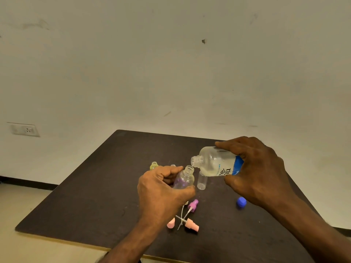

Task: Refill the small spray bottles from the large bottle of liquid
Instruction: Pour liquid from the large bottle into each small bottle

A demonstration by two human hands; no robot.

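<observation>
My right hand (254,168) grips the large clear bottle (214,162) with a blue label, tipped sideways, its open neck pointing left and down. My left hand (161,188) holds a small clear purple-tinted spray bottle (185,178), uncapped and tilted, its mouth just below the large bottle's neck. A little liquid lies in the large bottle's lower side. No stream between the two mouths is visible.
On the dark table (95,186): a clear cap tube (201,181), a yellow small bottle (153,165), a purple spray head (192,205), a pink spray head (191,225), a pink cap (171,223), the blue cap (241,202). The wall stands behind.
</observation>
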